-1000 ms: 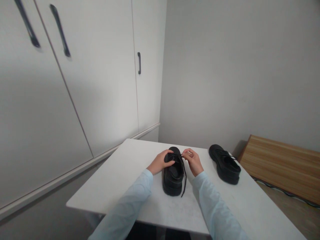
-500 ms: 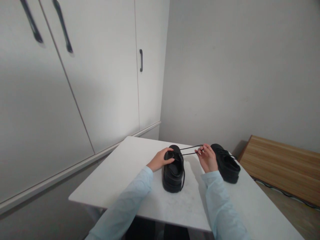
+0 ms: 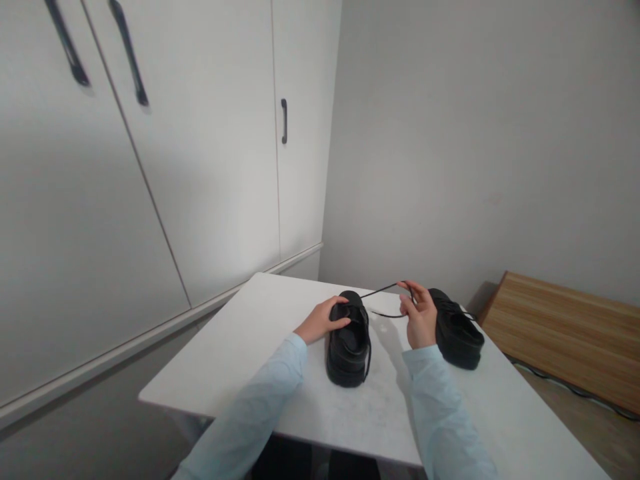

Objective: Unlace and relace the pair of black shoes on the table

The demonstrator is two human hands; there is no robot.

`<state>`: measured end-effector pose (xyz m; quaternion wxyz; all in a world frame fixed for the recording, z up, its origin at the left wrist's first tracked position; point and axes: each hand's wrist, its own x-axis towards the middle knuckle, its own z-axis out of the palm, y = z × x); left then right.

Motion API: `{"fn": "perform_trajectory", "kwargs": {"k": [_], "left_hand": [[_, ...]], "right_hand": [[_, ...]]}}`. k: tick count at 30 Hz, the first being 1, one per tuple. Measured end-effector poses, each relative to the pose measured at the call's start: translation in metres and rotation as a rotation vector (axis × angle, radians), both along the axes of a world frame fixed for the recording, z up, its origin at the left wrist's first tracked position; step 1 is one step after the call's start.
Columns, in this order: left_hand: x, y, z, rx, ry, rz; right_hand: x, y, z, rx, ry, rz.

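A black lace-up shoe (image 3: pixel 346 363) sits on the white table, its heel toward me. My left hand (image 3: pixel 320 321) grips the shoe's upper near the tongue, with the thumb at the opening and the fingers over the far side. To the right of it, my right hand (image 3: pixel 423 319) is raised and pinches a black shoelace (image 3: pixel 383 289). One strand runs from the shoe's front up to these fingers. Another stretch curves back below them, and its tip appears to hang free beside the shoe. More lace droops along the shoe's right side.
A second black shoe (image 3: pixel 461 343) stands just right of my right hand on the white table (image 3: pixel 225 360). Beyond the table's right edge is a wood-grain board (image 3: pixel 565 333) with a cable below it. White cabinets (image 3: pixel 210 167) line the left, and a grey wall closes the back.
The lower strand, earlier taut between shoe and right hand, now curves loosely with its end seemingly out of the shoe. My right hand has shifted slightly right; my left hand stays on the shoe.
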<state>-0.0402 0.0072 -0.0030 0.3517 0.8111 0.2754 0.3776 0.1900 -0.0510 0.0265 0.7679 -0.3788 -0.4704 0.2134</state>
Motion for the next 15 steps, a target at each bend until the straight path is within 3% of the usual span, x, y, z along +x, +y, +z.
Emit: {"fn": "perform_trajectory", "kwargs": {"k": [9,15], "left_hand": [[-0.001,0.001,-0.001,-0.005,-0.016,-0.006],[0.001,0.003,-0.004,-0.029,-0.095,0.014]], "right_hand": [[0.005,0.000,-0.003,-0.090,-0.532,-0.263],[-0.006,0.005,-0.016,-0.207,-0.949,-0.550]]}}
